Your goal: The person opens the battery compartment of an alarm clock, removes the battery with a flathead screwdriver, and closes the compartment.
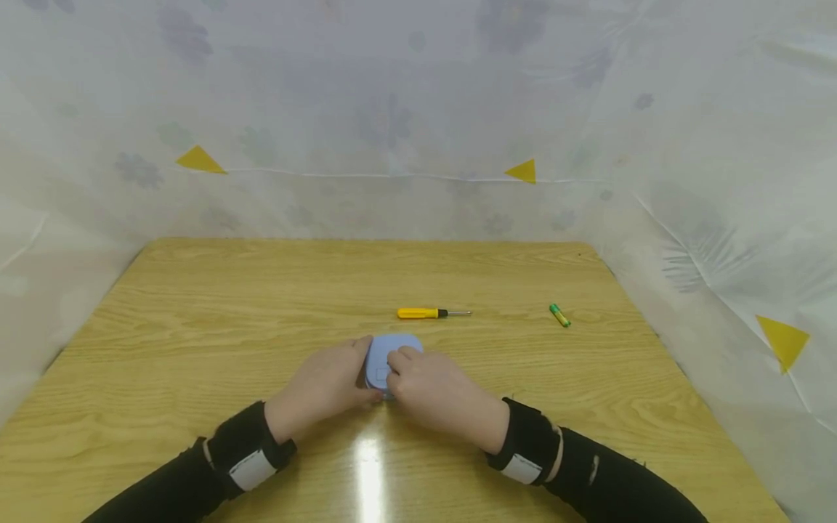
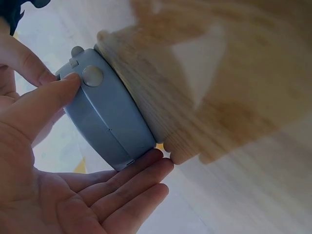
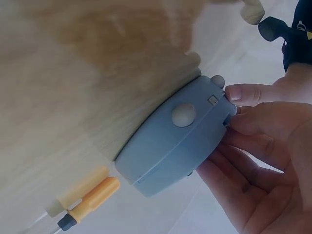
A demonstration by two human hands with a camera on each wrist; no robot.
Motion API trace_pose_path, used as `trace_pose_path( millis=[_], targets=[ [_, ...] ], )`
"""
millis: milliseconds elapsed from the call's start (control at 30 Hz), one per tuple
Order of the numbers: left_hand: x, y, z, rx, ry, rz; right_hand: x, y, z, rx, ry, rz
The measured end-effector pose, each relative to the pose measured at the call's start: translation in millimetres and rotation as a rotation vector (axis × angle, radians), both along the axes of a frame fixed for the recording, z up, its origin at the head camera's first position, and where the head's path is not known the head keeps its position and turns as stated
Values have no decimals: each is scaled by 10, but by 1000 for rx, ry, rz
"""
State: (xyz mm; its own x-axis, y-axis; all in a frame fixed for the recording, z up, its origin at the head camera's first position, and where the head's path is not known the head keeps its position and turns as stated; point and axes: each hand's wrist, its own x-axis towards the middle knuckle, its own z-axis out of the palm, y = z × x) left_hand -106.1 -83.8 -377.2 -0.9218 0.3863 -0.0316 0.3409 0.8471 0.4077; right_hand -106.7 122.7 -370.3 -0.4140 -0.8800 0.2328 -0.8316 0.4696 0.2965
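A light-blue rounded-square plastic case with round knobs on its side lies flat on the table. My left hand grips it from the left, thumb at the near side by the knobs and fingers at the far side. On the right, the fingers of my right hand are curled over the case's upper face; in the right wrist view thumb and forefinger pinch at a small notch in its edge. A rectangular outline shows on that face, partly covered by the fingers. The case appears side-on in both wrist views.
Beyond the case lies a yellow-handled screwdriver, its shaft pointing right. Farther right is a small green-and-yellow battery. The glossy wooden table is bordered by pale patterned sheeting with yellow triangles on it.
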Motion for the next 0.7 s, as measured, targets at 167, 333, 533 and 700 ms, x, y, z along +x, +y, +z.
trace_pose_path(
  millis=[167,333,533,700],
  targets=[
    [12,1,27,0,-1,-4,2,4,-13,-9,5,2],
    [5,6,29,-7,-15,1,-5,9,-32,-21,21,8],
    [1,3,13,-14,-4,-4,-20,19,-44,-48,27,19],
    [3,-3,-1,-21,17,-8,-33,25,-53,-63,22,23]
  ],
)
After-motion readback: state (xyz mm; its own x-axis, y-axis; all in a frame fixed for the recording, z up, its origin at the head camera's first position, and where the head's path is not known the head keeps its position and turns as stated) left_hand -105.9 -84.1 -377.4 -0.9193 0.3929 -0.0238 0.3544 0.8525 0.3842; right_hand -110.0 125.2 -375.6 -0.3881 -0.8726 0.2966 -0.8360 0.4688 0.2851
